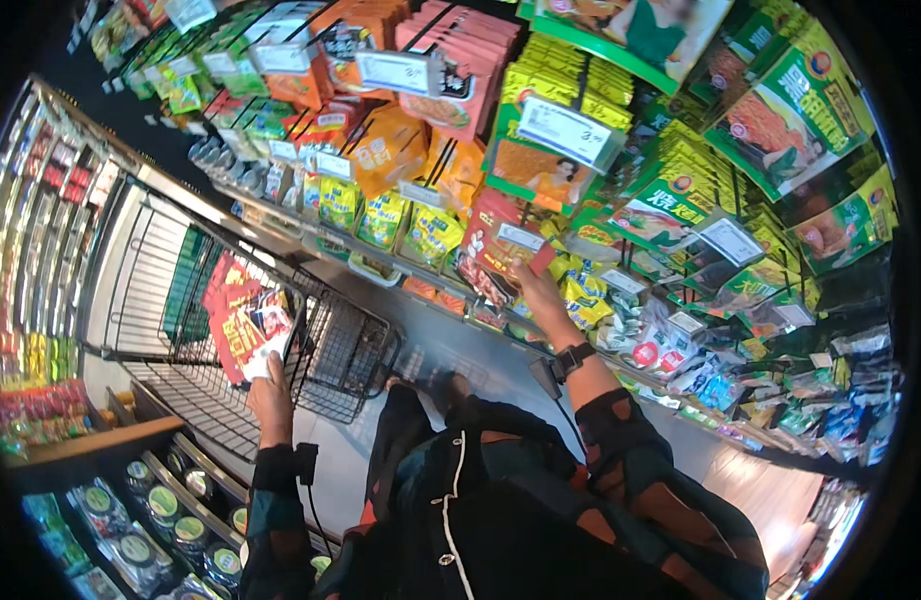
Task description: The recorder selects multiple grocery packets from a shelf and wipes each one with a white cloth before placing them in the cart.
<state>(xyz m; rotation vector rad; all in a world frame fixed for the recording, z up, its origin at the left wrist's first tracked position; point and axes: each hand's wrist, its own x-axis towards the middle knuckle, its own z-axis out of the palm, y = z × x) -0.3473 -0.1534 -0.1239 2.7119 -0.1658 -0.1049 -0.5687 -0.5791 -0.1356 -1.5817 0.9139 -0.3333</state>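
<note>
On the left, my left hand (271, 397) grips the white lower corner of some red food packets (243, 322), held above the wire shopping cart (183, 375). The packets overlap, so their number is hard to tell. My right hand (543, 304), with a dark watch on its wrist, reaches up to the shelf. Its thumb lies over the edge of a red food packet (498, 240) hanging behind a price tag (520, 237); the other fingers are largely hidden. Yellow sachets (584, 296) lie just beside that hand.
Green-and-yellow packets (663, 199) and pink packets (460, 67) hang on pegs above. Price tags (569, 135) jut out from the rack. A wire basket (340, 352) adjoins the cart. Lidded jars (164, 502) stand in a bin at lower left.
</note>
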